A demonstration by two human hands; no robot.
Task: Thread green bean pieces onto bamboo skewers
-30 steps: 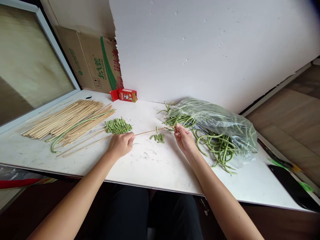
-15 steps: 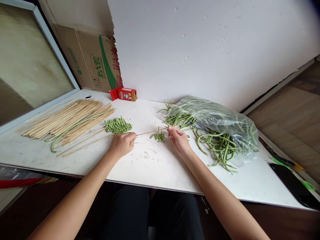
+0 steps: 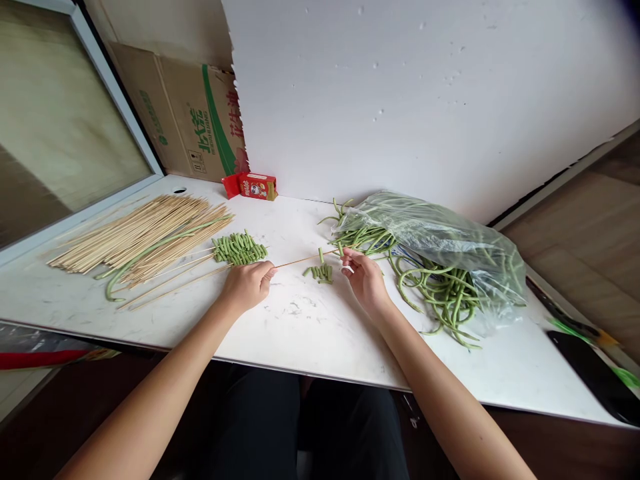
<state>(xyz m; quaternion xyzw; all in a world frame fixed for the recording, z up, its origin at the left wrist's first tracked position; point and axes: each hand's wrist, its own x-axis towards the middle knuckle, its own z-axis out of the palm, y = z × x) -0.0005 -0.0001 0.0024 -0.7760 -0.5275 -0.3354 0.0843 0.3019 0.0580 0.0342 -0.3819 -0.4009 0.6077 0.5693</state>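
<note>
My left hand (image 3: 249, 287) is closed round a thin wooden skewer (image 3: 300, 260) that points right across the table. A short green bean piece (image 3: 341, 249) sits at the skewer's far tip. My right hand (image 3: 369, 281) is beside that tip, its fingers slightly curled and apart, the index finger close to the bean piece; whether they touch I cannot tell. Below the skewer lie several cut bean pieces (image 3: 323, 273). Beyond my left hand, rows of bean pieces threaded on skewers (image 3: 240, 248) lie side by side.
At left a heap of bare skewers (image 3: 140, 233) lies with one long bean (image 3: 125, 268) across it. Long beans (image 3: 450, 293) spill from a clear plastic bag (image 3: 430, 217) at right. A red box (image 3: 257, 187) stands at the back; a black phone (image 3: 593, 373) lies far right.
My right hand's fingers have come apart and drawn slightly right from the skewer tip, showing the bean piece there. My left hand keeps its hold; the view has shifted slightly.
</note>
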